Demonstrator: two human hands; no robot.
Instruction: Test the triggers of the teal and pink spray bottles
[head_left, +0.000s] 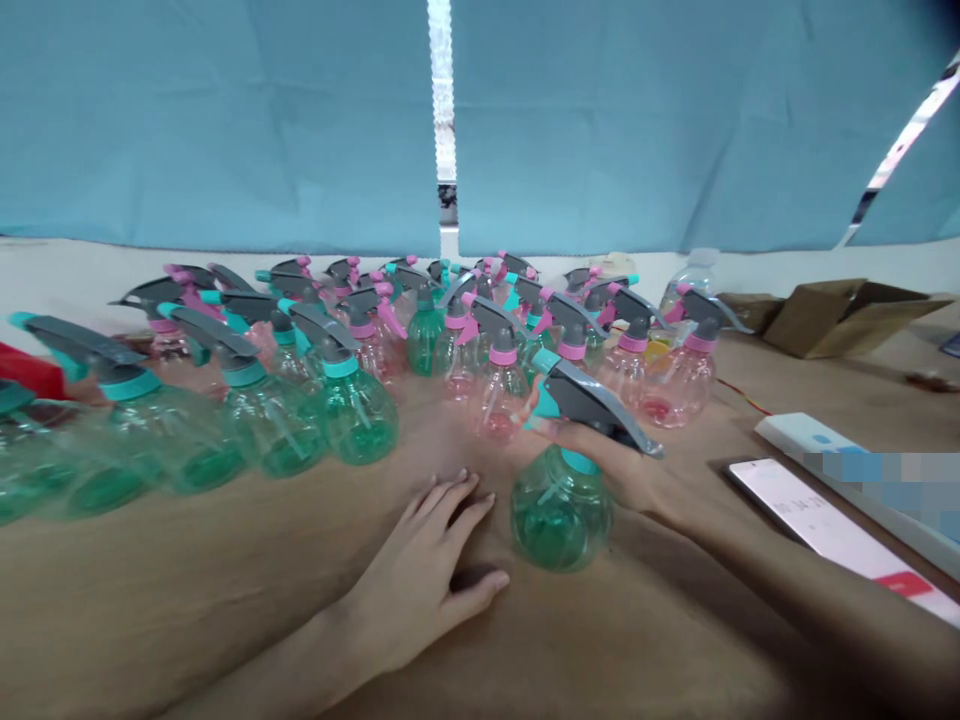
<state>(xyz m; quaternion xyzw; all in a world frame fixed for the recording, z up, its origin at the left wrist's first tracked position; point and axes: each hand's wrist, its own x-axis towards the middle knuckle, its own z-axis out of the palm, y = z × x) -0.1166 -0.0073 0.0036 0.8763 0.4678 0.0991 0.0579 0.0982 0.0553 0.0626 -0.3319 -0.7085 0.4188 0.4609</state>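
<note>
My right hand [630, 470] is wrapped round the neck of a green spray bottle [561, 510] with a grey trigger and teal collar, holding it upright on the brown table [225, 600]. My left hand [427, 570] lies flat on the table just left of that bottle, fingers stretched out, holding nothing. Behind stand several more spray bottles: green ones [352, 400] at the left and pink ones [499, 390] in the middle and right.
A white phone [817, 520] and a white box [847, 470] lie at the right. Open cardboard boxes [840, 315] sit at the back right. A blue curtain [225, 120] hangs behind the table. Something red [30, 370] shows at the far left edge.
</note>
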